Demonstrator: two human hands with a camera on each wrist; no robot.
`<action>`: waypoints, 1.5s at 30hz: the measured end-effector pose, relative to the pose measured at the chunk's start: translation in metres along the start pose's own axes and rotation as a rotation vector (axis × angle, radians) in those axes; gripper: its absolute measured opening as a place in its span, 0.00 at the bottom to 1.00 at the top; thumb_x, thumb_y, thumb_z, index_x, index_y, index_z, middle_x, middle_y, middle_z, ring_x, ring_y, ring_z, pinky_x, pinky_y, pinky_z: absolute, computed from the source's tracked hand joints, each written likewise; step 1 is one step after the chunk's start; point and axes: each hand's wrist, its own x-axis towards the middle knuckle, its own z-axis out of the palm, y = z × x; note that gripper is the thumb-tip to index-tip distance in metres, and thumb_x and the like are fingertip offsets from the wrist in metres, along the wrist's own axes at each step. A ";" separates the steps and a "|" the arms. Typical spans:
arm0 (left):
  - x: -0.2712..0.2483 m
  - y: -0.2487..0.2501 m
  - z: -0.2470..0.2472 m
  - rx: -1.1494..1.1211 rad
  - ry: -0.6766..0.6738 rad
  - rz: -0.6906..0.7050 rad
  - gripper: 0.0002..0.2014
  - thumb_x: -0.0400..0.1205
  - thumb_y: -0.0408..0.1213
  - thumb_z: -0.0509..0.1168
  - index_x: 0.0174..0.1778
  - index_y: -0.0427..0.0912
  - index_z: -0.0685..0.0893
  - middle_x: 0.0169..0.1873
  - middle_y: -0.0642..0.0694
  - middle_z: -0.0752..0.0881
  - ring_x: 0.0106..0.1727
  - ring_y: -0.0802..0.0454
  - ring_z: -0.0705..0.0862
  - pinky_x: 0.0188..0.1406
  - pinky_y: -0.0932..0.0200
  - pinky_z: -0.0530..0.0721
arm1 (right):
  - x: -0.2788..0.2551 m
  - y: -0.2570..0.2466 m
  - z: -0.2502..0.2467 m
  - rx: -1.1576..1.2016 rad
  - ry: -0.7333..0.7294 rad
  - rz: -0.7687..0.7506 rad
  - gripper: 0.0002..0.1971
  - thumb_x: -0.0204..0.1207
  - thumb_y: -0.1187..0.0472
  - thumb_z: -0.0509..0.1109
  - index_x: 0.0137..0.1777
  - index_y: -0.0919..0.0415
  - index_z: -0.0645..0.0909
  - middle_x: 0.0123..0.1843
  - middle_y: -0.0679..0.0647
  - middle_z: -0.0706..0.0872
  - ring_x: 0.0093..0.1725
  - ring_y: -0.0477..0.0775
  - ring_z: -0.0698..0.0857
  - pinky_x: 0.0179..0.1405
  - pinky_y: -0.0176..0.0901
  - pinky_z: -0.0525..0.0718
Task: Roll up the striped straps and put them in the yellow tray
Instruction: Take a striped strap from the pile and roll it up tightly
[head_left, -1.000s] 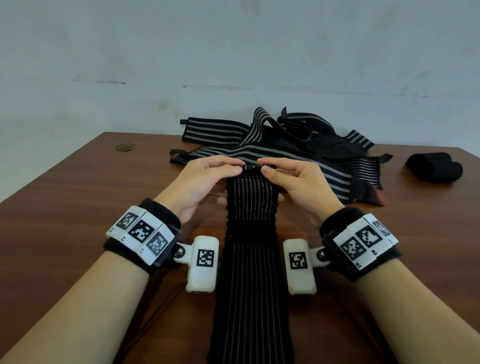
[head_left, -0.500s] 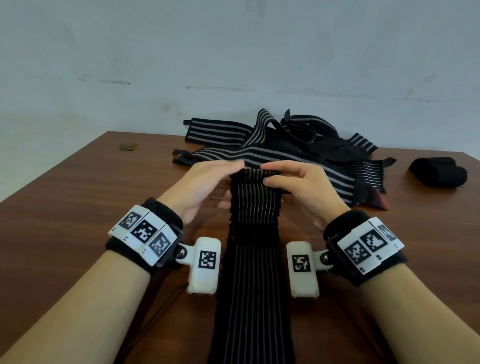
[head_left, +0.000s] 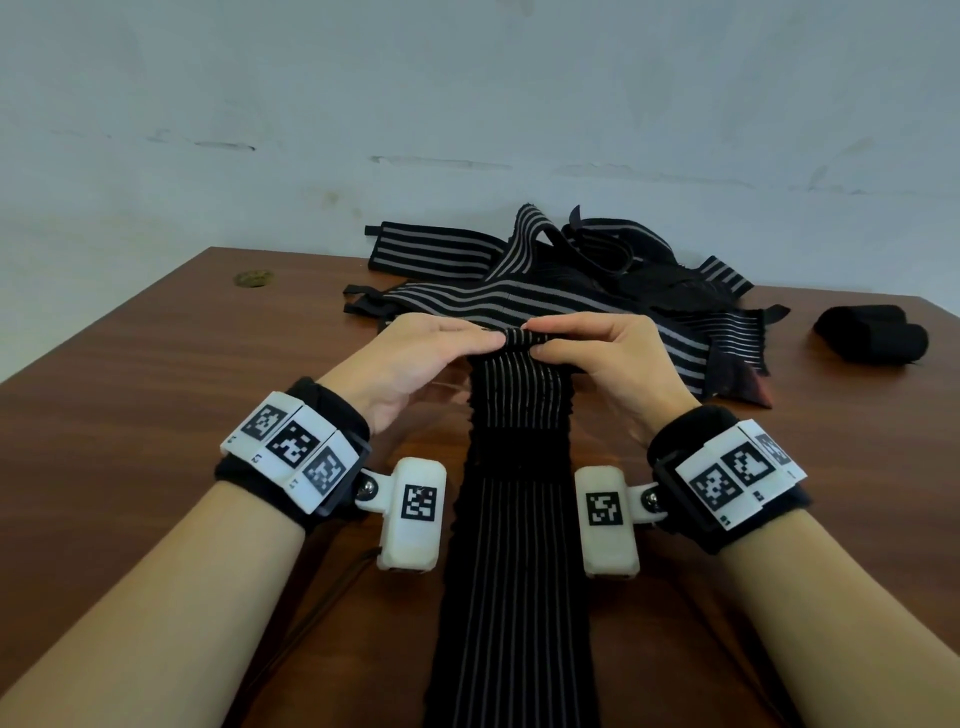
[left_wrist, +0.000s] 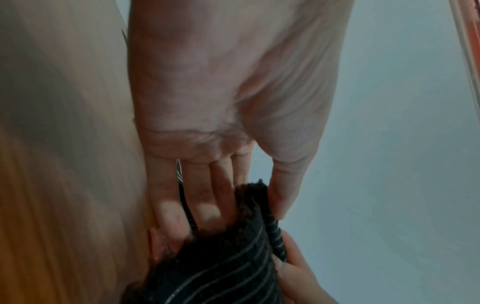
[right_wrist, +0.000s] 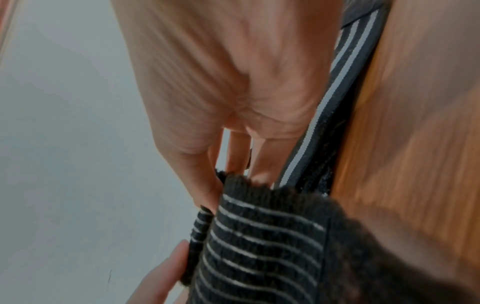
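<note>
Here, a brown wooden table (head_left: 156, 395) carries everything in the head view. At its 12 o'clock edge lies a loose pile of striped straps (head_left: 545, 291), black with pale lines, some overlapping. One long striped strap (head_left: 519, 519) runs from that pile straight down to 6 o'clock, flat on the wood between the two forearms. At 2 o'clock, well apart from the pile, sit two rolled black bundles (head_left: 872, 332). The left hand (head_left: 415, 358) and right hand (head_left: 608, 358) meet at the strap's far end, each pinching the small rolled edge (head_left: 519, 338) between thumb and fingers, one at either side. A white tagged band wraps each wrist. A small round mark (head_left: 253, 278) shows at 10 o'clock.
</note>
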 end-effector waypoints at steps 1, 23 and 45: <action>0.000 0.000 0.000 0.001 -0.004 0.009 0.08 0.84 0.38 0.73 0.56 0.43 0.95 0.51 0.46 0.95 0.59 0.50 0.92 0.64 0.53 0.86 | 0.000 0.000 0.000 -0.001 -0.005 0.000 0.13 0.74 0.76 0.78 0.55 0.62 0.93 0.51 0.56 0.96 0.55 0.54 0.94 0.59 0.44 0.90; -0.005 0.000 0.004 0.006 -0.135 -0.048 0.13 0.87 0.26 0.67 0.64 0.44 0.86 0.51 0.45 0.93 0.49 0.50 0.90 0.35 0.58 0.87 | 0.000 -0.005 0.002 0.118 0.023 0.046 0.12 0.80 0.69 0.77 0.62 0.60 0.90 0.50 0.55 0.95 0.48 0.50 0.94 0.40 0.38 0.89; -0.004 0.001 0.007 -0.065 -0.061 -0.050 0.14 0.90 0.49 0.65 0.57 0.45 0.91 0.32 0.55 0.90 0.28 0.60 0.86 0.21 0.64 0.79 | 0.000 -0.001 0.001 0.062 -0.030 -0.001 0.15 0.73 0.79 0.77 0.55 0.65 0.93 0.53 0.60 0.95 0.56 0.59 0.94 0.61 0.52 0.91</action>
